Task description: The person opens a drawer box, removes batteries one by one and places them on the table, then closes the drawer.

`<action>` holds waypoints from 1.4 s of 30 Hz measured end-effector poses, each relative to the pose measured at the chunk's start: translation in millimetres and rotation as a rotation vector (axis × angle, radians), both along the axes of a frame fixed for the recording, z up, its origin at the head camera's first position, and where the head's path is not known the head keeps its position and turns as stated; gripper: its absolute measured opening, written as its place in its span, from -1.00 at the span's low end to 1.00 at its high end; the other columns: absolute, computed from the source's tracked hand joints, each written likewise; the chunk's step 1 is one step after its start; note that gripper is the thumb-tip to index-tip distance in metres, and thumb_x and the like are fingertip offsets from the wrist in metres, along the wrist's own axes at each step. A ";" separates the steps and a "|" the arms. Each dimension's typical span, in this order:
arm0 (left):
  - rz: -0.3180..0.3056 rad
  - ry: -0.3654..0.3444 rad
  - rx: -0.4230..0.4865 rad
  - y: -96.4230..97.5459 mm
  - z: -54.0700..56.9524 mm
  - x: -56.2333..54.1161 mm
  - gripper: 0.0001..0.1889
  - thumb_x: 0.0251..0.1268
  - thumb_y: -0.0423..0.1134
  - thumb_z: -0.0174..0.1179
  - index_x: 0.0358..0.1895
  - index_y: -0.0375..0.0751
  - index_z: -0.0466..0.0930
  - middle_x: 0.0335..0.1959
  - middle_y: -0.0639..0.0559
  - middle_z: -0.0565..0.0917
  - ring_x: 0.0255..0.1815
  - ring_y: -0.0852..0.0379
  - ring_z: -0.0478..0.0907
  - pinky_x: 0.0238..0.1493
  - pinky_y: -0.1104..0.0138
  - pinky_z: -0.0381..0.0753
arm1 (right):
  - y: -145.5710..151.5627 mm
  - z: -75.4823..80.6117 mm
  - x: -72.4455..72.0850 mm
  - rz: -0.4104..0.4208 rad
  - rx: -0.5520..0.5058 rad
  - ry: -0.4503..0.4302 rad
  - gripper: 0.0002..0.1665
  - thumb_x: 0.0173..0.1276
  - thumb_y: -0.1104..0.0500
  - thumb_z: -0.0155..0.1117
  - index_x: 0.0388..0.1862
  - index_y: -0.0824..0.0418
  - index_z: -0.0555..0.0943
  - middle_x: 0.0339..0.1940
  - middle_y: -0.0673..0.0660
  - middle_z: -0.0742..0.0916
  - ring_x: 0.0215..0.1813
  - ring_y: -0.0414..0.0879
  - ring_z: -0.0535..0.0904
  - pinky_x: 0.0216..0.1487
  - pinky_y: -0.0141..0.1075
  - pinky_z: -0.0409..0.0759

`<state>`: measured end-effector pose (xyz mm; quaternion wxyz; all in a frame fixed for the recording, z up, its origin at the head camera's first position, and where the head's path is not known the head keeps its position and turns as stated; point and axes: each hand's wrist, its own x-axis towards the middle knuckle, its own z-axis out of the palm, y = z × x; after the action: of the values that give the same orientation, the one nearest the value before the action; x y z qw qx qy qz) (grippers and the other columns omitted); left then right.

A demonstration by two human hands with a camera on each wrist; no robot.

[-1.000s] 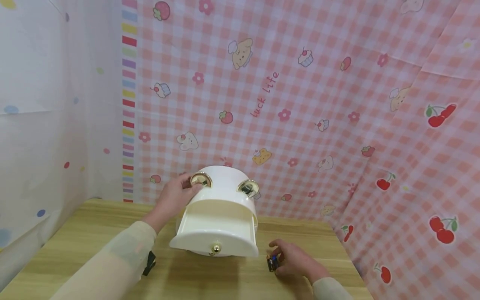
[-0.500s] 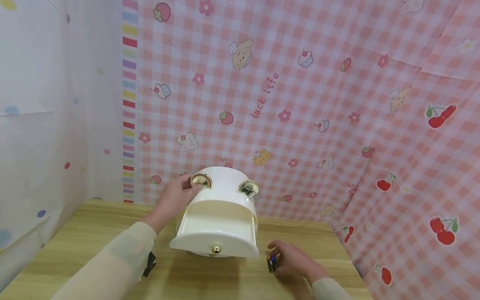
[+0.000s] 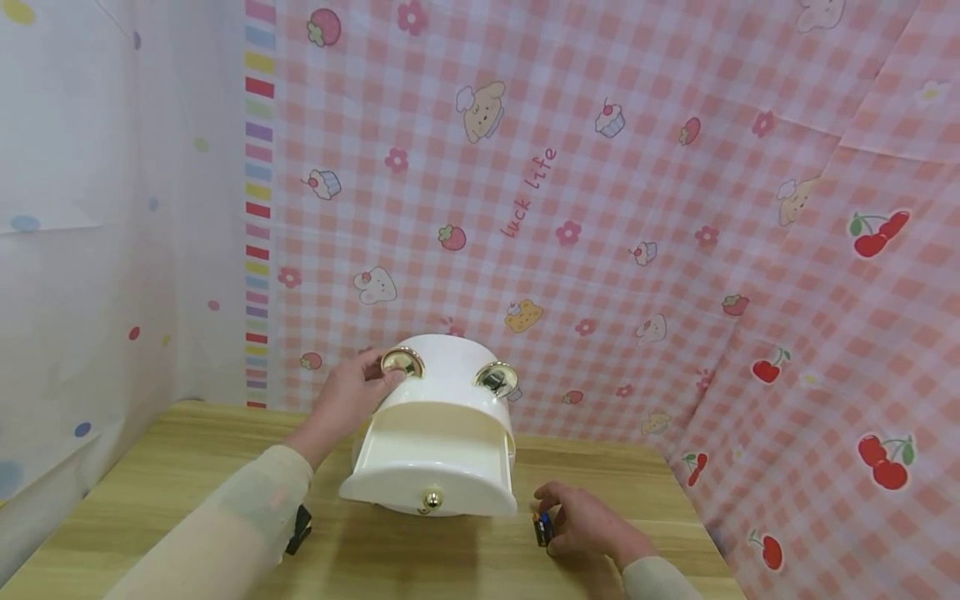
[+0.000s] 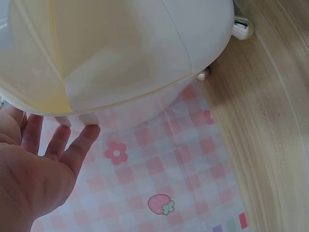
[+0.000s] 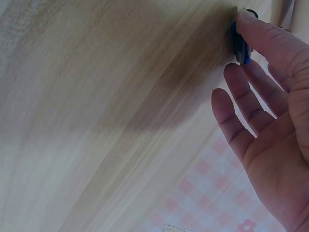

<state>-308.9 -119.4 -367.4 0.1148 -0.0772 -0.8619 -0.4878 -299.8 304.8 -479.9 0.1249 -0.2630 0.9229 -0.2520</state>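
A white rounded storage box (image 3: 450,367) with a pulled-out drawer (image 3: 435,479) and a gold knob stands mid-table. Two gold-rimmed round pieces stick up from its top like eyes. My left hand (image 3: 358,390) holds the left one, thumb in front and fingers behind; in the left wrist view the fingertips (image 4: 90,131) are right at the box's edge. On the table right of the drawer, my right hand (image 3: 588,521) has thumb and fingers around small dark batteries (image 3: 543,528). In the right wrist view the thumb touches the upper end of a dark battery (image 5: 241,42).
A black object (image 3: 299,529) lies on the wooden table (image 3: 405,562), partly behind my left sleeve. Pink checked cloth (image 3: 480,192) hangs behind and to the right, and white dotted cloth (image 3: 75,317) hangs on the left.
The batteries have turned slightly and sit closer together between the right thumb and fingers. The left hand and the box have stayed in place.
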 end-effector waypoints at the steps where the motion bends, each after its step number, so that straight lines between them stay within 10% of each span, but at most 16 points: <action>1: -0.001 -0.002 0.000 0.2 0.0 0.2 -0.54 0.63 0.01 0.23 0.40 -0.14 0.58 0.34 -0.25 0.68 0.42 -0.28 0.60 0.36 -0.11 0.61 | -0.1 0.2 0.3 -0.004 0.005 0.002 -0.16 0.02 0.39 0.70 0.31 0.33 0.54 0.13 0.24 0.77 -0.05 0.06 0.75 -0.07 -0.25 0.69; 16: -0.003 0.017 0.003 0.9 -2.4 1.3 -0.57 0.63 -0.04 0.24 0.37 -0.17 0.60 0.30 -0.26 0.70 0.38 -0.28 0.62 0.34 -0.11 0.63 | -6.4 34.0 25.4 -0.235 -0.076 0.020 -0.44 0.40 -0.03 0.56 0.19 0.29 0.66 0.06 0.19 0.80 0.00 0.00 0.72 -0.03 -0.05 0.73; 34: 0.005 0.029 -0.005 0.6 0.0 1.2 -0.61 0.62 -0.03 0.25 0.31 -0.15 0.63 0.26 -0.25 0.74 0.39 -0.28 0.62 0.35 -0.13 0.60 | -87.6 49.9 88.8 0.030 -0.579 -0.629 -0.43 0.69 -0.02 0.19 0.16 0.53 0.65 -0.16 -0.02 0.85 -0.25 -0.25 0.69 -0.25 -0.40 0.62; 42: 0.005 0.021 -0.016 1.2 0.0 0.7 -0.60 0.63 -0.03 0.24 0.33 -0.15 0.61 0.28 -0.27 0.72 0.40 -0.30 0.61 0.36 -0.14 0.60 | -119.1 63.2 100.0 0.025 -0.726 -0.763 -0.46 0.71 -0.11 0.13 0.27 0.29 0.68 -0.11 -0.09 0.86 -0.19 -0.26 0.72 -0.18 -0.37 0.63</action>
<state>-308.2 -118.2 -367.4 0.1242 -0.0811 -0.8647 -0.4800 -199.7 185.8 -416.7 0.3562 -0.1900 0.6618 -0.6317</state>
